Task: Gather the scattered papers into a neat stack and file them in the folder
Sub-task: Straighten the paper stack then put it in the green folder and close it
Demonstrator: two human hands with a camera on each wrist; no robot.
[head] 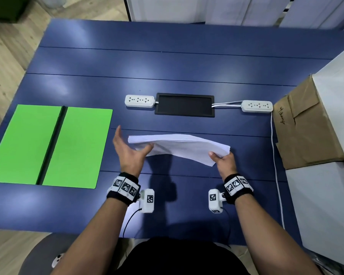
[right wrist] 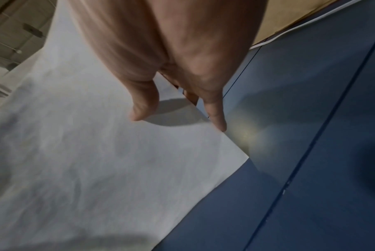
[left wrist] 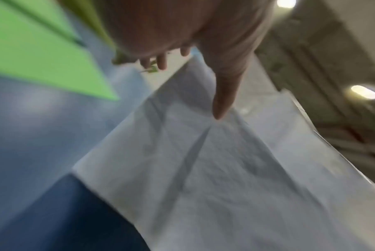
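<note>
A stack of white papers is held above the blue table, bowed and tilted with its right end lower. My right hand grips that right end, thumb on the near face and fingers wrapped round the edge. My left hand is at the stack's left end with its fingers straight and spread. Only its thumb touches the paper. The green folder lies open and flat on the table to the left, and shows blurred in the left wrist view as the folder.
Behind the papers a black recessed cable tray sits between two white power strips. A white cable runs down the table's right side. A cardboard box and white boxes stand at the right edge.
</note>
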